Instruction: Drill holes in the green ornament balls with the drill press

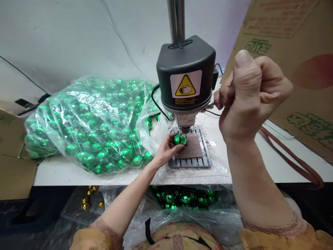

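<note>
Under the small bench drill press (186, 69), my left hand (166, 149) pinches a green mirror-faceted ball (180, 139) between thumb and fingers. The ball sits just below the chuck (185, 129), at the thin drill bit; whether the bit is inside it I cannot tell. Beneath lies a brown board (194, 149) on the slotted metal base (205, 163). My right hand (249, 93) is raised at the right of the machine, its fingers curled round the drill press lever, whose grip is mostly hidden in the fist; a bit of metal shows at the hub.
A large clear bag (85, 121) of green balls fills the left of the white table (52, 175). More green balls (186, 199) lie in plastic below the front edge, with gold balls (85, 203) to the left. Cardboard boxes (307, 104) flank both sides; dark shavings surround the base.
</note>
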The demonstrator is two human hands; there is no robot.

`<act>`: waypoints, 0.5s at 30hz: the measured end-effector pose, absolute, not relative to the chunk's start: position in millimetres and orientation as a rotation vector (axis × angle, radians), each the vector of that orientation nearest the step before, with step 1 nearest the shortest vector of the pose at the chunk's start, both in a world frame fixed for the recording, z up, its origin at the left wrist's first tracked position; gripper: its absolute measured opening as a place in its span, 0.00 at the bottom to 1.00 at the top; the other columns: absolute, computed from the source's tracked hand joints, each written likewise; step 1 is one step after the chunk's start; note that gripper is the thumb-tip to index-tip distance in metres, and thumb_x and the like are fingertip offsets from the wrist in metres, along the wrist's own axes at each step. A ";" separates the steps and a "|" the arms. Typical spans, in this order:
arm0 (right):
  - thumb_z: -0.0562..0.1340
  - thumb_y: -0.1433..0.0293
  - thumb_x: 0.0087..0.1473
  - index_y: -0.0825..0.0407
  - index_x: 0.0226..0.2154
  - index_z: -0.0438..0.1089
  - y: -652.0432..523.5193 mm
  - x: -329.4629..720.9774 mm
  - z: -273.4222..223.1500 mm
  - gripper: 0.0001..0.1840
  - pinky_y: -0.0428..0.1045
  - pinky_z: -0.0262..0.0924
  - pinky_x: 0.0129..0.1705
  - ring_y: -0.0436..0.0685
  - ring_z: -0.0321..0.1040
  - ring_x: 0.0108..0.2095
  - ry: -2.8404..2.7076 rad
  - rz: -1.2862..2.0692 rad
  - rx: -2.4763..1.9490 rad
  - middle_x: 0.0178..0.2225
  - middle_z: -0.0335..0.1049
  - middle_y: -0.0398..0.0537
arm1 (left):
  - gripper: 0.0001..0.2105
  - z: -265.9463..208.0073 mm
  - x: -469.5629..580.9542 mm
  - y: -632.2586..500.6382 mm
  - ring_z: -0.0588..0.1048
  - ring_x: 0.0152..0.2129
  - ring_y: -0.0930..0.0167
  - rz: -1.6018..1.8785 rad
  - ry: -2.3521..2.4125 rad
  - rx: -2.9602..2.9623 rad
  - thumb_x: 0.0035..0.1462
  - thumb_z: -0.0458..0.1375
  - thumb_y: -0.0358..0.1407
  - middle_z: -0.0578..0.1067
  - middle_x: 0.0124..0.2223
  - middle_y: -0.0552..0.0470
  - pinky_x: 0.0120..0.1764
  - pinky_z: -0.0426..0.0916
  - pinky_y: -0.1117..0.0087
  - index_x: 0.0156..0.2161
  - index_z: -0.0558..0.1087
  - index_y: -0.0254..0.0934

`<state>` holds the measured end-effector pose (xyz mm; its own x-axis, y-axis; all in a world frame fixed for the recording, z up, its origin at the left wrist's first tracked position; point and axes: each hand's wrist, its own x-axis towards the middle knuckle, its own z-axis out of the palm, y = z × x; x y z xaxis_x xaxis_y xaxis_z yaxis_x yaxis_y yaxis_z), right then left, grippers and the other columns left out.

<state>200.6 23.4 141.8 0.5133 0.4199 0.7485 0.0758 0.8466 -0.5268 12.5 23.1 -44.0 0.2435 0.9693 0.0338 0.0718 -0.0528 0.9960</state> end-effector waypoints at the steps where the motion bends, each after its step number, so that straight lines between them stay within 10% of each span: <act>1: 0.59 0.69 0.64 0.50 0.20 0.50 23.9 200.9 141.6 0.24 0.45 0.47 0.23 0.40 0.49 0.17 -1.032 0.215 -0.543 0.16 0.49 0.34 | 0.31 -44.6 13.2 23.9 0.78 0.44 0.63 1.003 1.080 1.439 0.53 0.74 0.46 0.80 0.47 0.47 0.47 0.74 0.63 0.58 0.72 0.37; 15: 0.59 0.68 0.65 0.49 0.21 0.49 23.2 202.2 141.0 0.24 0.46 0.49 0.24 0.41 0.50 0.18 -1.061 0.176 -0.589 0.19 0.47 0.35 | 0.25 -40.8 30.9 30.6 0.76 0.43 0.61 1.000 1.262 2.050 0.48 0.75 0.36 0.74 0.45 0.48 0.46 0.74 0.59 0.53 0.77 0.38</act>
